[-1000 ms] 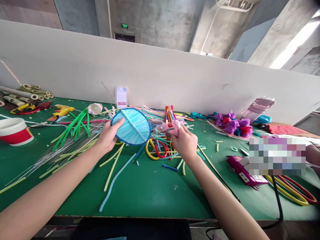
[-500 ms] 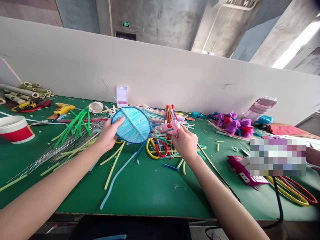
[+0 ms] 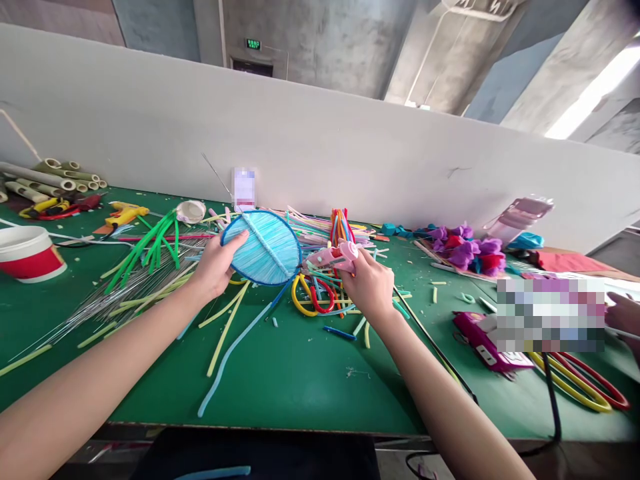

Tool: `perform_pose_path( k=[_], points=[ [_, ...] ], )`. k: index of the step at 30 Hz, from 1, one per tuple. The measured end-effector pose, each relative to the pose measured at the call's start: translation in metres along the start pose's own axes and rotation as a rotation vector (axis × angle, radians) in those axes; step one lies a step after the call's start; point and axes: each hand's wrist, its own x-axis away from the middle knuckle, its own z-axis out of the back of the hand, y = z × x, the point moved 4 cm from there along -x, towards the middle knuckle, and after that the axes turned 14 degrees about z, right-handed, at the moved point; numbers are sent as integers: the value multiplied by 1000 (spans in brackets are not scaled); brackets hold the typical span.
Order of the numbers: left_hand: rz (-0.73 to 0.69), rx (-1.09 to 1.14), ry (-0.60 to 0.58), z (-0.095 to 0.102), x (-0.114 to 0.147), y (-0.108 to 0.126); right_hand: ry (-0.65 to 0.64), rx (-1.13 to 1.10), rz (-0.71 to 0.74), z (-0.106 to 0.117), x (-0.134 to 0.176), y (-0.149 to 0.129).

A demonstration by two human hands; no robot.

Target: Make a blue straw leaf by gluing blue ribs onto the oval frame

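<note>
My left hand [image 3: 216,267] is closed on the left rim of a round blue disc [image 3: 265,250], thumb on its face. The disc has a dark blue edge, pale blue strands across it and a fuzzy light blue strip running diagonally. From its lower edge a blue pipe cleaner [image 3: 233,350] trails over the table. My right hand [image 3: 370,283] grips a pink glue gun [image 3: 333,255], its tip at the disc's right rim; whether it touches, I cannot tell. Just below the tip lie yellow and red loops [image 3: 314,297].
Green pipe cleaners [image 3: 155,247] and thin wires lie left, near a yellow glue gun [image 3: 125,213] and a paper cup [image 3: 30,253]. A black cord [image 3: 440,350] runs by my right forearm. A magenta box [image 3: 490,343] and another person's hand [image 3: 623,313] are at right.
The view has shifted slightly. Both hands, the disc and the glue gun keep nearly the same positions relative to each other. The other person's hand at right shows more.
</note>
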Motion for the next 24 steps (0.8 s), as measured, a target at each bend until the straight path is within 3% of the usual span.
perform_pose_path(
  k=[24],
  points=[
    [-14,15,-6,-1,0,1,-41,-60,44,-1,-1,-2]
  ],
)
